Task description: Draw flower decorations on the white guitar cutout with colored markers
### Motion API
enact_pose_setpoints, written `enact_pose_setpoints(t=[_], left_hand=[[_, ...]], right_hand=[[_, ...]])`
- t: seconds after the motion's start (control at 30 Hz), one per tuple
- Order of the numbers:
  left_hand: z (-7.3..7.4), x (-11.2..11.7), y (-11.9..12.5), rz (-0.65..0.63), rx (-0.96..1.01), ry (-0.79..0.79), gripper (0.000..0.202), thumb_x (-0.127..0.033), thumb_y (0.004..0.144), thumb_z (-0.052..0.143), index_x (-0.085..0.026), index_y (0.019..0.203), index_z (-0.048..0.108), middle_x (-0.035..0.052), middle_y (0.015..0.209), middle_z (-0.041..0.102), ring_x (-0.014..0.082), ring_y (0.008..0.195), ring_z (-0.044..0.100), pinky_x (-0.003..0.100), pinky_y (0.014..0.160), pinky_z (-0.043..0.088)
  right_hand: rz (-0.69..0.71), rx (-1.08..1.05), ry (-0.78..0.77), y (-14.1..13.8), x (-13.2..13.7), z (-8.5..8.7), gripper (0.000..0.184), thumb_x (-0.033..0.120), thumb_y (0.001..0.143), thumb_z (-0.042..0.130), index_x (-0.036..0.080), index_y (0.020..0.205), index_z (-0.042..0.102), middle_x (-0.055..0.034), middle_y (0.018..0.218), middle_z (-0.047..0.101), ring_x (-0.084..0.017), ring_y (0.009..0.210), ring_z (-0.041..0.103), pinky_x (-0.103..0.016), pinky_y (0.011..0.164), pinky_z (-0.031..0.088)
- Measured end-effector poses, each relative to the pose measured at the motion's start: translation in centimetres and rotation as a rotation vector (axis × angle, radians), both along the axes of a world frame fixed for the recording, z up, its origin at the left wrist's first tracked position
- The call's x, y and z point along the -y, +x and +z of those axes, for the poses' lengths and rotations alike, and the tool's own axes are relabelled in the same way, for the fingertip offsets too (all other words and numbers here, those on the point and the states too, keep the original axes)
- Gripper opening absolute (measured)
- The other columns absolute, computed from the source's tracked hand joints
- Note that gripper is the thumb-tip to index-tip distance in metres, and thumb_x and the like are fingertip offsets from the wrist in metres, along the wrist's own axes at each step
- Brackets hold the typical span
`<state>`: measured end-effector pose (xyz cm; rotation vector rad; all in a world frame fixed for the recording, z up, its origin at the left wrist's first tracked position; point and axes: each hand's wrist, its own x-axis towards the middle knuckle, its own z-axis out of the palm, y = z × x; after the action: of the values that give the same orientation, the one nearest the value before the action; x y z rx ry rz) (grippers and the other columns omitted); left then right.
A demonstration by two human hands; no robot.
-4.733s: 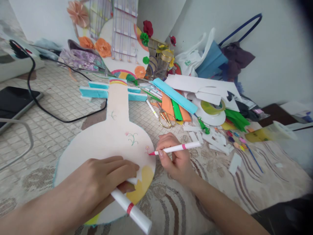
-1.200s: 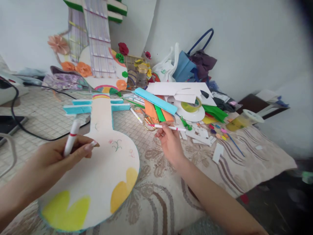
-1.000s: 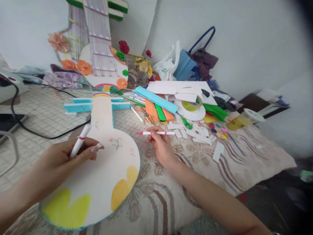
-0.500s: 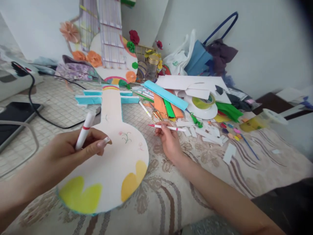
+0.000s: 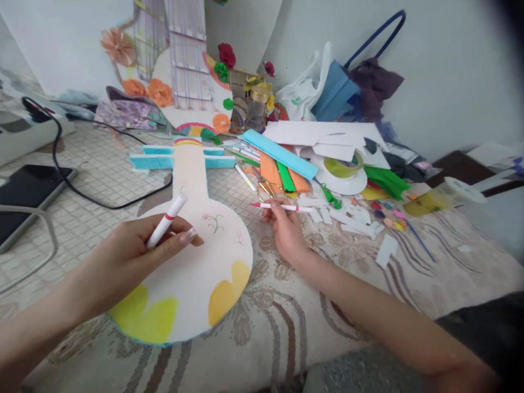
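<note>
Left hand closed round a white marker with a red band, thumb and fingers pinching its lower part, marker tilted with free end pointing to 1 o'clock, held just above the guitar-shaped card cutout; right hand at 3 o'clock of the cutout's round body, fingers curled on a thin pink-tipped pen, pen lying near horizontal, tip pointing to 9 o'clock, hand clear of the cutout edge, over the patterned cloth; cutout lies flat, neck running to 12 o'clock with teal cross bars, small flower sketch near the middle of the body, yellow patch at 7 o'clock and orange-yellow patch at 5 o'clock of its rim; gold-handled scissors just at 12 o'clock of the right hand, beside rolled paper in blue, orange and green; tape roll on a white disc at 2 o'clock of that hand, white paper scraps and small coloured bits at 3 o'clock; second decorated guitar model with paper flowers leans on the wall at 12 o'clock; black cable and dark tablet at 9 o'clock
</note>
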<state>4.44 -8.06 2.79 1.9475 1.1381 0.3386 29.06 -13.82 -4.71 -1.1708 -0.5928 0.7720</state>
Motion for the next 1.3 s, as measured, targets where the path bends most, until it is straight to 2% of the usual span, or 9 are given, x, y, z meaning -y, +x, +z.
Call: enact_pose_setpoints(t=[0.1, 0.17, 0.27, 0.37, 0.47, 0.7, 0.93, 1.13, 1.3], left_hand=[[-0.5, -0.4, -0.4, 0.012, -0.013, 0.014, 0.035, -0.053, 0.078, 0.057, -0.020, 0.081, 0.070, 0.0004, 0.076, 0.070, 0.0127, 0.059, 0.055, 0.020, 0.048, 0.037], [-0.7, -0.7, -0.6, 0.056, -0.012, 0.015, 0.031, -0.049, 0.075, 0.062, -0.019, 0.077, 0.069, -0.0016, 0.068, 0.066, 0.0128, 0.064, 0.056, 0.019, 0.054, 0.040], [-0.7, -0.7, -0.6, 0.072, 0.002, -0.115, 0.033, -0.049, 0.068, 0.068, -0.019, 0.082, 0.068, -0.0046, 0.060, 0.061, 0.0109, 0.057, 0.054, 0.018, 0.050, 0.038], [-0.1, -0.2, -0.1, 0.081, 0.035, -0.139, 0.031, -0.046, 0.066, 0.073, -0.020, 0.082, 0.068, -0.0028, 0.067, 0.067, 0.0126, 0.061, 0.058, 0.019, 0.051, 0.041], [0.6, 0.3, 0.5, -0.011, 0.102, -0.158, 0.026, -0.046, 0.074, 0.067, -0.021, 0.082, 0.070, -0.0017, 0.067, 0.067, 0.0109, 0.056, 0.055, 0.019, 0.048, 0.040], [0.3, -0.1, 0.1, -0.075, 0.154, -0.074, 0.023, -0.043, 0.080, 0.065, -0.021, 0.081, 0.070, -0.0015, 0.068, 0.066, 0.0109, 0.057, 0.054, 0.019, 0.049, 0.041], [-0.3, -0.5, -0.2, -0.046, 0.160, -0.075, 0.023, -0.042, 0.080, 0.066, -0.020, 0.082, 0.070, -0.0011, 0.067, 0.065, 0.0119, 0.057, 0.054, 0.020, 0.049, 0.038], [-0.3, -0.1, 0.1, -0.024, 0.148, -0.086, 0.028, -0.048, 0.077, 0.064, -0.021, 0.075, 0.072, 0.0025, 0.070, 0.068, 0.0149, 0.057, 0.056, 0.022, 0.047, 0.038], [-0.6, -0.1, 0.0, 0.017, 0.122, -0.140, 0.028, -0.048, 0.075, 0.067, -0.022, 0.080, 0.073, -0.0001, 0.064, 0.066, 0.0137, 0.053, 0.055, 0.021, 0.046, 0.039]], right_hand=[[-0.033, -0.052, -0.066, 0.1, -0.7, 0.2, 0.017, 0.034, 0.075, 0.066, 0.021, 0.069, 0.056, 0.0054, 0.057, 0.052, -0.011, 0.052, 0.047, -0.026, 0.052, 0.042], [-0.089, -0.097, -0.020, 0.2, -1.1, 0.8, 0.017, 0.032, 0.078, 0.063, 0.022, 0.068, 0.053, 0.0075, 0.055, 0.044, -0.009, 0.050, 0.041, -0.025, 0.054, 0.043], [-0.083, -0.226, -0.003, 0.2, -1.2, 2.5, 0.022, 0.025, 0.081, 0.057, 0.022, 0.064, 0.044, 0.0079, 0.055, 0.037, -0.008, 0.049, 0.037, -0.024, 0.056, 0.044], [0.058, -0.183, 0.091, -0.2, -0.2, 4.6, 0.015, 0.026, 0.082, 0.058, 0.023, 0.071, 0.047, 0.0072, 0.060, 0.040, -0.009, 0.055, 0.043, -0.026, 0.062, 0.046], [0.138, -0.108, 0.150, -0.9, 1.3, 5.5, 0.009, 0.030, 0.080, 0.060, 0.024, 0.076, 0.054, 0.0056, 0.063, 0.047, -0.011, 0.060, 0.048, -0.029, 0.067, 0.048], [0.369, -0.021, 0.170, -2.9, 2.6, 4.4, 0.019, 0.036, 0.086, 0.056, 0.021, 0.081, 0.066, 0.0012, 0.060, 0.062, -0.014, 0.059, 0.057, -0.030, 0.060, 0.047], [0.305, -0.061, 0.135, -2.7, 2.7, 4.2, 0.015, 0.034, 0.084, 0.063, 0.020, 0.077, 0.064, 0.0050, 0.055, 0.052, -0.010, 0.053, 0.049, -0.026, 0.055, 0.041], [0.250, -0.106, 0.149, -2.2, 2.4, 4.1, 0.012, 0.032, 0.080, 0.063, 0.021, 0.076, 0.065, 0.0032, 0.061, 0.056, -0.012, 0.059, 0.053, -0.027, 0.058, 0.046], [0.203, -0.151, 0.114, -0.6, 2.2, 3.7, 0.015, 0.034, 0.080, 0.060, 0.020, 0.079, 0.066, 0.0023, 0.063, 0.056, -0.012, 0.059, 0.052, -0.027, 0.058, 0.047]])
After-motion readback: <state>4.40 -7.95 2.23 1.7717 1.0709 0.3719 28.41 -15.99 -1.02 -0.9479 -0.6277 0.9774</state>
